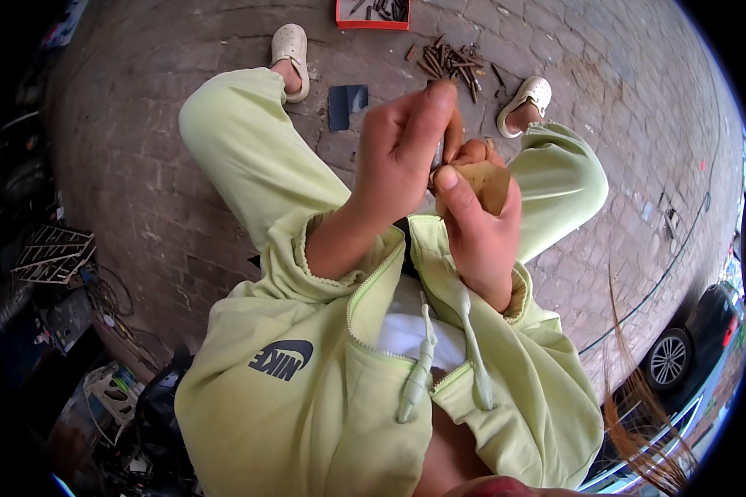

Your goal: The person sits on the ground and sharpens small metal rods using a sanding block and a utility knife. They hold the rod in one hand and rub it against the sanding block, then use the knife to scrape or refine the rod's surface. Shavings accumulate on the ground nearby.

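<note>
Grey block pavement spreads beneath everything, carrying the loose things. At 12 o'clock from the hands, a scattered heap of slim rusty-brown metal pieces lies on it, probably for easy reach. At 11 o'clock, a shallow red-walled box contains further dark pieces, its sides likely stopping them rolling off. The left hand and right hand meet, each closed on something. At 10 o'clock, a dark blue-grey rectangular sheet lies apart on the ground. A curled tan sheet, perhaps abrasive paper, is clamped in the right hand, apparently to back it firmly. Smallest, a short slim grey metal piece sits pinched in the left hand, its lower end by the right thumb, presumably for steadiness.
</note>
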Action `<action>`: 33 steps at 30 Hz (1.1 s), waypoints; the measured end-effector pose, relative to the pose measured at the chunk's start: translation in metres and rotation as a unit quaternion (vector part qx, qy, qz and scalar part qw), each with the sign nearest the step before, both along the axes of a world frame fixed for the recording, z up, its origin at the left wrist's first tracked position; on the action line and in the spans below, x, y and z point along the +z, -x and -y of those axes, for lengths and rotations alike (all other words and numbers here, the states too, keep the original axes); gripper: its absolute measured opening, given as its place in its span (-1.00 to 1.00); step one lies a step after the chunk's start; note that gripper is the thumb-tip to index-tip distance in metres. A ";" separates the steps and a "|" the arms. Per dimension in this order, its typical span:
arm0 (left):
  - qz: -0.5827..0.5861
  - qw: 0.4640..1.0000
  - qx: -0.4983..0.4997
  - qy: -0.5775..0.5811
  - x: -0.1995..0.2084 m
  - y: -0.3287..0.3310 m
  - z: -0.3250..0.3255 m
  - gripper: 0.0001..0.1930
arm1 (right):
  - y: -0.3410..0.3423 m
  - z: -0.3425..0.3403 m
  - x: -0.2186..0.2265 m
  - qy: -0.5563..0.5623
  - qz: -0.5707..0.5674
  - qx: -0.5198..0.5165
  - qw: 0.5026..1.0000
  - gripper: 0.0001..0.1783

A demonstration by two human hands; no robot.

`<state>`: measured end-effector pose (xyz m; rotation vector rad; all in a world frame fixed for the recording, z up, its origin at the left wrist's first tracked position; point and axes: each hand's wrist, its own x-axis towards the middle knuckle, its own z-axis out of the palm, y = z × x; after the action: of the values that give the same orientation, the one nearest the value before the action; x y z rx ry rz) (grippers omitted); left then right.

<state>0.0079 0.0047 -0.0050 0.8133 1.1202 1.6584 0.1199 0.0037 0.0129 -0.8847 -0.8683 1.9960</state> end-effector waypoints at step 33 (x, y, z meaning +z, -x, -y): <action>-0.061 0.990 0.081 0.098 0.008 0.006 -0.013 -0.60 | 0.016 -0.009 0.003 -0.099 0.087 -0.050 0.990 -0.84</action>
<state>0.0022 0.0176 0.0033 0.7203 1.4424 1.6154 0.1041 0.0131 0.0163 -0.9763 -1.0778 1.7313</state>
